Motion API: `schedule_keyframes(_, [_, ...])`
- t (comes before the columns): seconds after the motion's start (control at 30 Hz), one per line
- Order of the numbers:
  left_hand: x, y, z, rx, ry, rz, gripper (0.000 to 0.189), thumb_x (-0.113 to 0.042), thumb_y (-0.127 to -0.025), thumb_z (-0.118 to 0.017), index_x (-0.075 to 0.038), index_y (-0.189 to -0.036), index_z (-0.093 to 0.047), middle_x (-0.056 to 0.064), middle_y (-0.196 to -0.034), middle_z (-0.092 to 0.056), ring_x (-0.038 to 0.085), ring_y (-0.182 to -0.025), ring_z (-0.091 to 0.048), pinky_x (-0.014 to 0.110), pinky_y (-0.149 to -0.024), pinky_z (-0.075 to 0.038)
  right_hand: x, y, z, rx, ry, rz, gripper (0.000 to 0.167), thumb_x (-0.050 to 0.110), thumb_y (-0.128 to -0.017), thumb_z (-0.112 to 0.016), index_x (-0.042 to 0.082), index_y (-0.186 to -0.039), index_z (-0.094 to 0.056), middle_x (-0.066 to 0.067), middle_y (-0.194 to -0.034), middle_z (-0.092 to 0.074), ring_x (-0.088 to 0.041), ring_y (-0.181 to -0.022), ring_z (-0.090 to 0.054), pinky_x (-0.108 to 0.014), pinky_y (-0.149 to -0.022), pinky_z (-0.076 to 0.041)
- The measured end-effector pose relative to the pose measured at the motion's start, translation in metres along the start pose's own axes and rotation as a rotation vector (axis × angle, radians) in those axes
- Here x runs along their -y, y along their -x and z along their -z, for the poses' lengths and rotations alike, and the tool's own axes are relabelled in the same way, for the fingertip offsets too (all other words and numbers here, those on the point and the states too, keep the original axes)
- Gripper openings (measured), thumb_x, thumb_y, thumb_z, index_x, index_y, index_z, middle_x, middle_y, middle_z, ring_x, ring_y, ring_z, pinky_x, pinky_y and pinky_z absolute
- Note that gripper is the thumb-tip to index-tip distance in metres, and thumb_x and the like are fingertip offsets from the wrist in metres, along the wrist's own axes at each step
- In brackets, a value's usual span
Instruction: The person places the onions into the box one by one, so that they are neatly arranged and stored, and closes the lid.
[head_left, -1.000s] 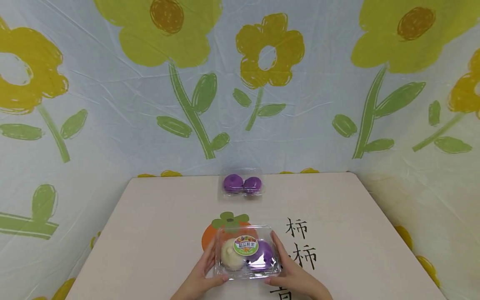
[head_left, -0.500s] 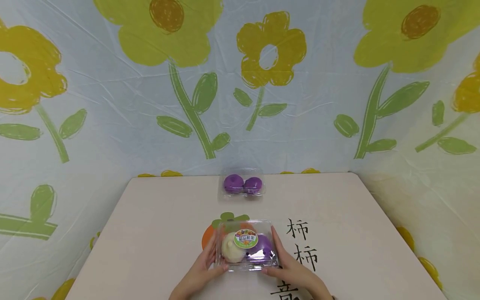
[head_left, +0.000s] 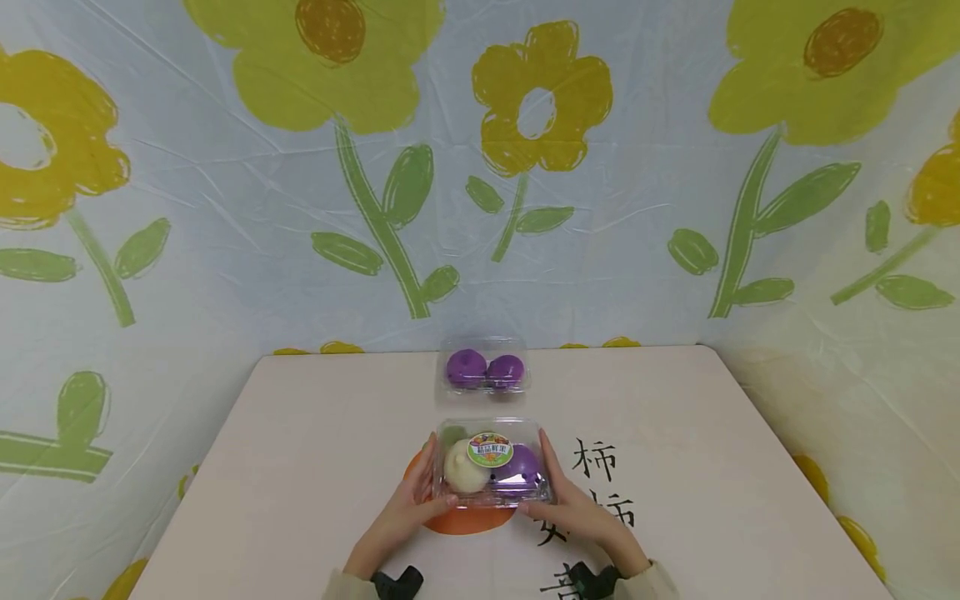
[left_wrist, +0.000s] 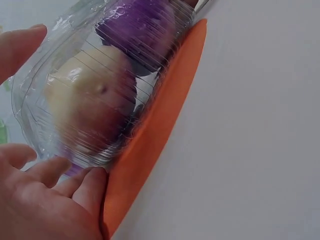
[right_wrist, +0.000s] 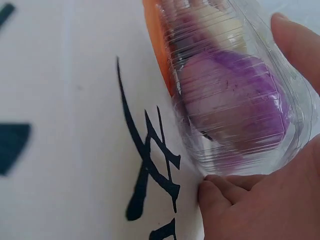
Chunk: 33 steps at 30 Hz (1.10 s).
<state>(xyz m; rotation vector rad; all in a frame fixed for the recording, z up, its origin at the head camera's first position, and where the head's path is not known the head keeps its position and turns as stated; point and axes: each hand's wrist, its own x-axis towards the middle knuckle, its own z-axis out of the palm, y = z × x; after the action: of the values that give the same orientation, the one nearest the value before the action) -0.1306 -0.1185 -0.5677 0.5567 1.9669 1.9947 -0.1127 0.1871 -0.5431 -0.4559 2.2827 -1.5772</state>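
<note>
A clear plastic clamshell box (head_left: 495, 498) sits low over the table's middle, between my two hands. Inside lie a cream round item with a small nub (left_wrist: 92, 90) and a purple round item (right_wrist: 235, 105); a fruit-print label (head_left: 490, 450) is on the lid. My left hand (head_left: 408, 500) holds the left end, thumb along the front edge. From the right end, my right hand (head_left: 573, 504) grips it the same way. Both wrist views show fingertips low beside the box, close to the tabletop. Whether its underside fully rests on the table I cannot tell.
A second clear clamshell box (head_left: 487, 342) with two purple round items (head_left: 467, 367) stands at the table's back edge, directly behind. The tabletop (head_left: 322, 450) bears an orange persimmon print (head_left: 468, 523) and black characters (head_left: 595, 458). Flowered cloth (head_left: 600, 250) surrounds the back and sides.
Both hands have carried the held box away from me, toward the second box, covering more of the persimmon print. My sleeves and dark wrist straps have come into view. The rear box stays put.
</note>
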Motion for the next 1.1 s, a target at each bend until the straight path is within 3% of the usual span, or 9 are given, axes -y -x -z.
schedule_keyframes(0.2, [0.001,-0.011,0.004,-0.021,0.067,0.028,0.099,-0.007,-0.09,-0.072,-0.017,-0.161,-0.003,0.003,-0.167,0.0,0.019,-0.151,-0.004,0.012,-0.11,-0.021,-0.003,-0.013,0.005,-0.025,-0.042,0.022,0.108,0.028,-0.091,-0.07,0.027,-0.158,0.016,-0.019,-0.163,0.013,-0.039,-0.149,0.009,-0.064,-0.115,-0.003])
schedule_keyframes(0.6, [0.006,-0.03,0.011,-0.033,0.097,-0.024,0.097,-0.007,-0.091,-0.071,-0.016,-0.161,-0.003,0.003,-0.167,-0.001,0.016,-0.151,-0.005,0.014,-0.111,-0.021,-0.012,-0.036,0.012,-0.094,-0.109,0.002,0.108,0.029,-0.089,-0.075,0.034,-0.159,0.007,0.0,-0.166,0.01,-0.028,-0.151,0.008,-0.06,-0.117,-0.001])
schedule_keyframes(1.1, [0.007,-0.039,0.012,-0.05,0.101,0.019,0.095,-0.014,-0.091,-0.072,-0.029,-0.16,-0.009,-0.008,-0.165,-0.006,0.01,-0.15,-0.007,0.016,-0.112,-0.022,-0.017,-0.043,0.015,-0.138,-0.16,-0.011,0.106,0.029,-0.087,-0.076,0.043,-0.157,0.002,0.002,-0.166,0.009,-0.029,-0.151,0.011,-0.065,-0.115,0.003])
